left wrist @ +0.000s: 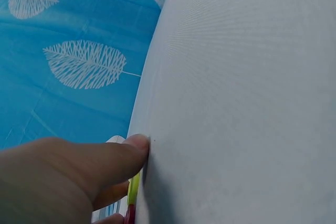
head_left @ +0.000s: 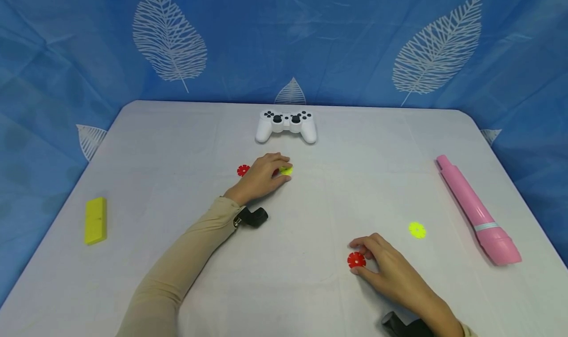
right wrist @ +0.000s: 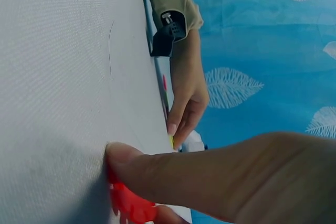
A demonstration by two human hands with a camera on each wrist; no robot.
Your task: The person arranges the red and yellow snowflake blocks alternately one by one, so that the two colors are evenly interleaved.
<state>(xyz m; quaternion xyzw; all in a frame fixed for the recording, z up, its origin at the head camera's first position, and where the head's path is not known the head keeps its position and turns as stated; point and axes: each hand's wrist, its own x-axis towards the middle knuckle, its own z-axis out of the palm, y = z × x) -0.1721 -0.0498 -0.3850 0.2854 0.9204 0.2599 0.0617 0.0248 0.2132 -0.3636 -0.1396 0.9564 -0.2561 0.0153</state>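
- Nearest, the right hand (head_left: 390, 268) pinches a red toothed disc (head_left: 356, 260) flat on the table (head_left: 177, 144), disc at its left fingertips.
- A loose yellow disc (head_left: 417, 230) sits just right of that hand, much nearer it than the left.
- Farther, the left hand (head_left: 262, 176) has fingers curled on a yellow disc piece (head_left: 286, 169); another red disc (head_left: 243, 170) lies just left.
- Far centre: white gamepad (head_left: 286, 125).

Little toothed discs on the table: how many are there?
4. A red disc lies left of the left hand, which pinches a yellow disc. The right hand pinches another red disc. A yellow disc lies free nearby. More may hide under hands.
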